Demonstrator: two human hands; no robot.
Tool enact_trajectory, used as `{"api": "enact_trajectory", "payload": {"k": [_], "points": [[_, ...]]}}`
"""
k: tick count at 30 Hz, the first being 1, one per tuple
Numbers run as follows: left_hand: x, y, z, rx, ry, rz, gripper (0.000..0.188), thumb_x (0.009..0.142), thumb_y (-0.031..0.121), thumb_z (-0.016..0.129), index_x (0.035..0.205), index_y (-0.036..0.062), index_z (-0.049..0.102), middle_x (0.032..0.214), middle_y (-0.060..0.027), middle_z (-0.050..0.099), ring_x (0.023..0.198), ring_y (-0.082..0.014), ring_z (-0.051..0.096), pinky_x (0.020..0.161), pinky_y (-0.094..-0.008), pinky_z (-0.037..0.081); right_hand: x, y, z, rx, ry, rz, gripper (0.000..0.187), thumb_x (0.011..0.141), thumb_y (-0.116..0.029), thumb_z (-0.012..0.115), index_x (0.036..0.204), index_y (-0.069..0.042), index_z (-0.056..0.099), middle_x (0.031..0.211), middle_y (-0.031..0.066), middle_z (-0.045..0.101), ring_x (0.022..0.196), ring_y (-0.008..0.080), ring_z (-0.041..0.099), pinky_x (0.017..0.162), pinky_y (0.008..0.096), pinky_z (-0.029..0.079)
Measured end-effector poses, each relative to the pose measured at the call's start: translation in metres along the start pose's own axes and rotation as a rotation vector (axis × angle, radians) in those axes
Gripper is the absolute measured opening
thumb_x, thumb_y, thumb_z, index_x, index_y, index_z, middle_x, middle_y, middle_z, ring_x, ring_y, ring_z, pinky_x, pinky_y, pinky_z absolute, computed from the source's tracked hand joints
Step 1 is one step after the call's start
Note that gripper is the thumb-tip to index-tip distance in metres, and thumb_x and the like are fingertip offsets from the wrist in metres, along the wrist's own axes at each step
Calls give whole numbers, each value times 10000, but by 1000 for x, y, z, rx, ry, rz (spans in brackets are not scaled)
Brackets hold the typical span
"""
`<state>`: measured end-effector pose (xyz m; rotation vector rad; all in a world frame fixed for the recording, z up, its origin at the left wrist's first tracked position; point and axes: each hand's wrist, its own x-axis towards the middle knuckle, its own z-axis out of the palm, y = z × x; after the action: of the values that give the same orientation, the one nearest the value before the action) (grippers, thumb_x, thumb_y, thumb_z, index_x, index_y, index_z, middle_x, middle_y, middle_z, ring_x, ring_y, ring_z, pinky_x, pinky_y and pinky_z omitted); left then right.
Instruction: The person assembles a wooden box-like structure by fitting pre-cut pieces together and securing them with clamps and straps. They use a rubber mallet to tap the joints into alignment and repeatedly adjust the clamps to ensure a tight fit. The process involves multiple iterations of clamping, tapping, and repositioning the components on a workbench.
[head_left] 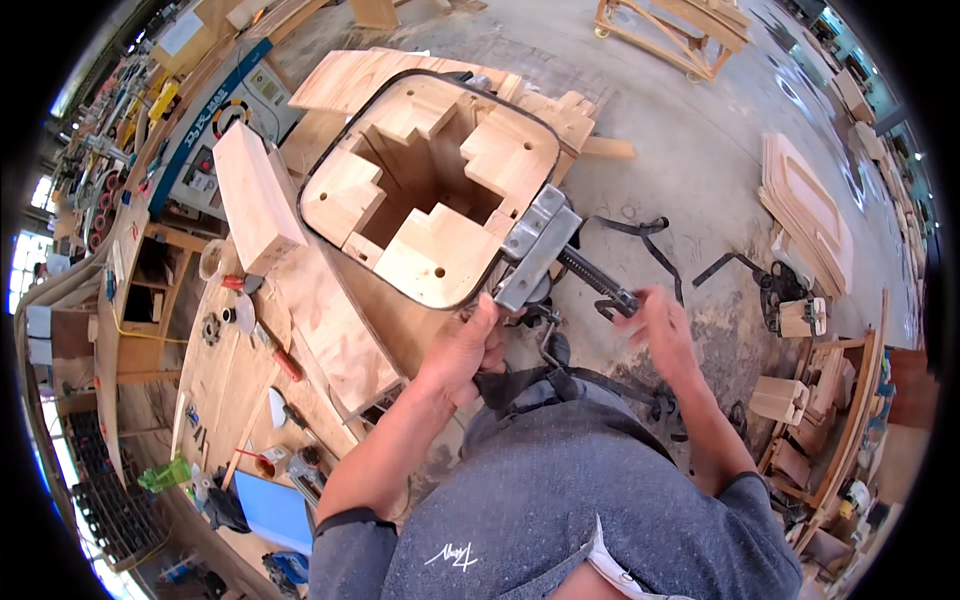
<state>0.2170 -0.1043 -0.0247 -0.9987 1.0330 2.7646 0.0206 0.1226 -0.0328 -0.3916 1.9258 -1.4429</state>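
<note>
A hollow, round-cornered wooden piece point(445, 255) stands in front of me, with stepped blocks around a deep square opening. A black strap runs round its outer edge. At its near right corner sits a metal band clamp point(541, 247), whose threaded screw point(592, 272) points to the right. My left hand point(468, 350) is closed at the near edge, thumb up beside the clamp, fingers round the dark strap point(508, 388) that hangs there. My right hand point(662, 335) is at the outer end of the screw, by its handle; motion blurs its fingers.
On the left, a long timber block point(255, 195) lies on a wooden bench point(235, 355) with a chisel point(280, 355) and other tools. Loose straps point(650, 235) trail over the floor. Curved wooden panels point(805, 210) stand at right, near a wooden rack point(850, 420). A trestle point(680, 35) stands behind.
</note>
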Motion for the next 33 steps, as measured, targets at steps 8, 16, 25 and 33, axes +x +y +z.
{"api": "enact_trajectory", "payload": {"k": [8, 16, 25, 33], "points": [[2, -4, 5, 25, 25, 20, 676, 883, 690, 652, 1143, 67, 684, 666, 91, 269, 591, -65, 268, 528, -222, 216, 2, 10, 6, 232, -249, -96, 365, 1041, -226, 598, 1329, -12, 540, 891, 92, 715, 712, 212, 666, 689, 310, 548], [1, -4, 1, -32, -48, 18, 677, 888, 699, 637, 1143, 74, 676, 663, 98, 271, 585, -63, 280, 534, -222, 238, -28, -38, 10, -353, 154, -552, 508, 924, -125, 744, 1362, 46, 553, 1006, 96, 653, 902, 184, 639, 753, 317, 524], [4, -7, 1, -108, -84, 1, 521, 961, 575, 646, 1086, 70, 673, 669, 66, 343, 592, -92, 341, 535, -248, 270, 7, -31, -10, 210, 25, 269, 437, 947, -219, 734, 1269, 26, 569, 992, 131, 689, 763, 215, 687, 649, 342, 556], [-1, -2, 6, -112, -55, -3, 489, 976, 560, 630, 1061, 81, 674, 663, 67, 343, 586, -92, 337, 531, -257, 269, 6, -19, -3, -705, 129, -770, 379, 890, -176, 769, 1189, 6, 624, 1104, 143, 683, 936, 296, 690, 776, 389, 570]]}}
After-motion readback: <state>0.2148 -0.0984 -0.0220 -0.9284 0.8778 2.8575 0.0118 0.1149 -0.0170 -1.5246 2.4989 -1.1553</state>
